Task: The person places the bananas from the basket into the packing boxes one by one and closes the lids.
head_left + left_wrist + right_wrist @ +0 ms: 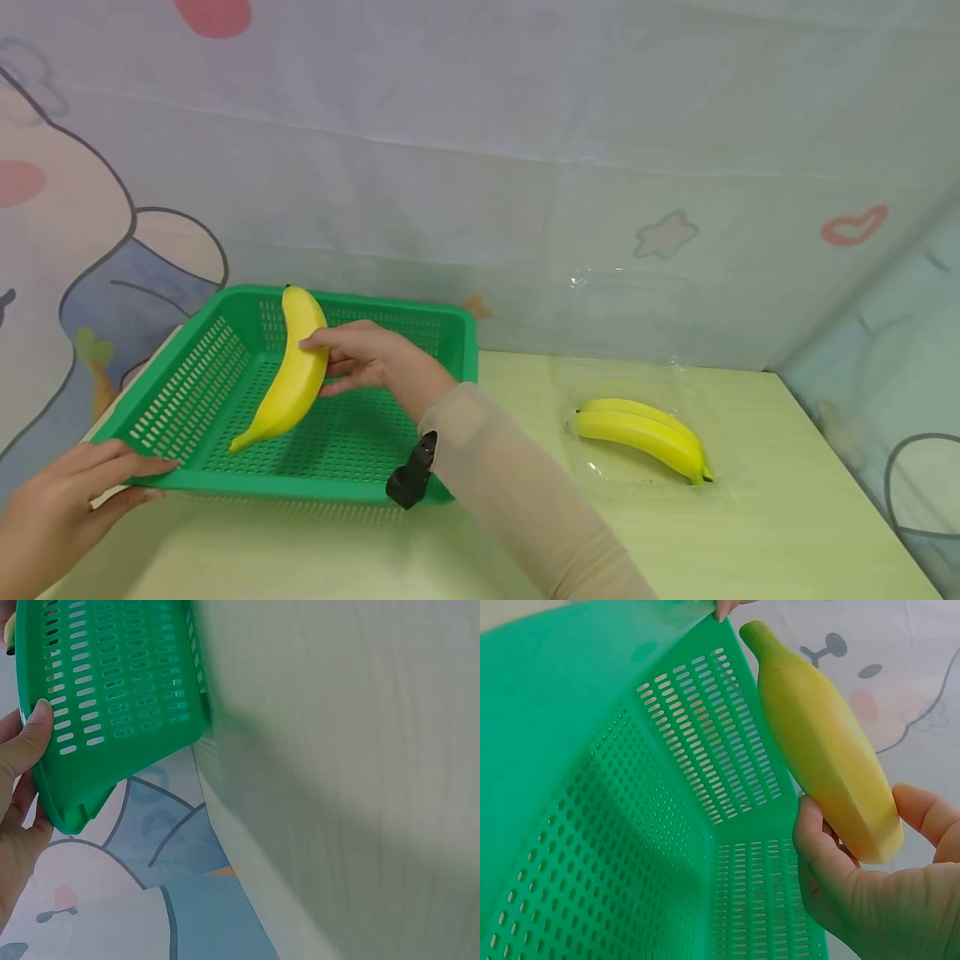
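Note:
A yellow banana (pixel 294 375) is held above the green basket (pixel 345 493) by my right hand (pixel 362 357), thumb on one side and fingers on the other. The right wrist view shows the same banana (pixel 821 742) pinched near its lower end, its stem pointing up and away. My left hand (pixel 78 492) grips the basket's near left corner, thumb below the rim and fingers over it. From the left wrist, that hand (pixel 22 776) is seen on the rim of the basket (pixel 120 682), which looks tilted. The basket's visible floor holds nothing.
Two more bananas (pixel 641 433) lie together in a clear plastic container (pixel 600 479) on the right of the pale table (pixel 795 500). Its transparent lid (pixel 630 325) stands up against the patterned backdrop cloth (pixel 510 208). Another cloth hangs along the right side.

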A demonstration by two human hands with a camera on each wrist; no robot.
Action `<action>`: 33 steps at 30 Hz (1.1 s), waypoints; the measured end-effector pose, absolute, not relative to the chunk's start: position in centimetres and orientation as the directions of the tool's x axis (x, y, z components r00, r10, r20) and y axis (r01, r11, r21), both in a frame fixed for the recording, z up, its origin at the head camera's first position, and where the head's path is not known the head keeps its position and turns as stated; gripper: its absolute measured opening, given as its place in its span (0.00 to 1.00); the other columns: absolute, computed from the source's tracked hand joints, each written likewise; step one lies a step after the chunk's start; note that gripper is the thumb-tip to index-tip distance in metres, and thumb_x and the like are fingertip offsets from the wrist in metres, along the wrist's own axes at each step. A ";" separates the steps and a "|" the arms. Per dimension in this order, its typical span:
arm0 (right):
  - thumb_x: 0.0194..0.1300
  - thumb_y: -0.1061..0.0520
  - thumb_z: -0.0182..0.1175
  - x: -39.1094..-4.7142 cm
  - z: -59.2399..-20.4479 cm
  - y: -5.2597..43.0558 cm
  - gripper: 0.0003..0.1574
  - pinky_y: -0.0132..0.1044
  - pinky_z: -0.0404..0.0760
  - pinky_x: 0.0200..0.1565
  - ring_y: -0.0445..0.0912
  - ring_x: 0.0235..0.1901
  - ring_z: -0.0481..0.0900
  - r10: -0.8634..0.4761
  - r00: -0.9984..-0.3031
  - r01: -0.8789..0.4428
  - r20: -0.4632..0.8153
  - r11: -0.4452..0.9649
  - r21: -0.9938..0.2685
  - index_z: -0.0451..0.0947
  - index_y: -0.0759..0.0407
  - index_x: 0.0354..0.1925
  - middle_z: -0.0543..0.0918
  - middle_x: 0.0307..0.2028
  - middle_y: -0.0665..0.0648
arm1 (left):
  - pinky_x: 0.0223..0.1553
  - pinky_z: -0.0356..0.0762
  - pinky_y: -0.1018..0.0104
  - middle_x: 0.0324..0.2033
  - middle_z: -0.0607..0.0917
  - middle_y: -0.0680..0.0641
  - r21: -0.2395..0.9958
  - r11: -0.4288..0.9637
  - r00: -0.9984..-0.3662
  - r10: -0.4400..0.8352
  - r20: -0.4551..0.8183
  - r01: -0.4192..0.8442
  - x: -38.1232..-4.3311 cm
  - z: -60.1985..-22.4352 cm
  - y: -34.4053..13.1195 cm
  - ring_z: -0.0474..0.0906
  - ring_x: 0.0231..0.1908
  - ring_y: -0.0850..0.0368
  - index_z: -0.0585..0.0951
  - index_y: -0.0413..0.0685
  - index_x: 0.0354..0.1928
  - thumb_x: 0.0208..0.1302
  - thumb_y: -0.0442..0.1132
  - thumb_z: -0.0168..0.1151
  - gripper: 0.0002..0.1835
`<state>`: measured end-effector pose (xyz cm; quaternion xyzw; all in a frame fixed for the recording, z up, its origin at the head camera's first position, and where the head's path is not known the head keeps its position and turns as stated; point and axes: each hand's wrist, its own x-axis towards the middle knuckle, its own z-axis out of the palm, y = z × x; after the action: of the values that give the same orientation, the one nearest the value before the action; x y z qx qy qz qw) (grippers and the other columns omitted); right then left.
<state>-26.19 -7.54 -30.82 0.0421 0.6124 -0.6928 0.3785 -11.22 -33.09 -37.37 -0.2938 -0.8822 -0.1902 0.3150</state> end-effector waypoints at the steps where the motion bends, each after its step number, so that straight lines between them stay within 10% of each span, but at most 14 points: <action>1: 0.60 0.63 0.61 -26.2 -30.8 -7.4 0.05 0.52 0.76 0.50 0.53 0.38 0.80 -0.473 -0.710 0.578 -0.522 0.033 -0.816 0.76 0.62 0.36 0.80 0.31 0.59 | 0.22 0.54 0.82 0.24 0.73 0.65 0.151 0.753 -0.627 0.400 0.669 0.641 -11.3 -37.4 -33.1 0.60 0.25 0.71 0.84 0.50 0.29 0.63 0.66 0.39 0.32; 33: 0.62 0.62 0.59 -27.2 -30.9 -3.4 0.11 0.54 0.73 0.52 0.53 0.43 0.78 -0.459 -0.727 0.565 -0.510 0.023 -0.825 0.74 0.64 0.44 0.78 0.38 0.60 | 0.23 0.54 0.82 0.25 0.75 0.64 0.184 0.730 -0.621 0.389 0.680 0.658 -11.6 -38.0 -33.1 0.62 0.27 0.76 0.84 0.48 0.29 0.62 0.66 0.41 0.32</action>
<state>-27.15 -3.42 -30.87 0.0431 0.6139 -0.6977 0.3667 -11.61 -33.06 -38.02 -0.2993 -0.8748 -0.2130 0.3159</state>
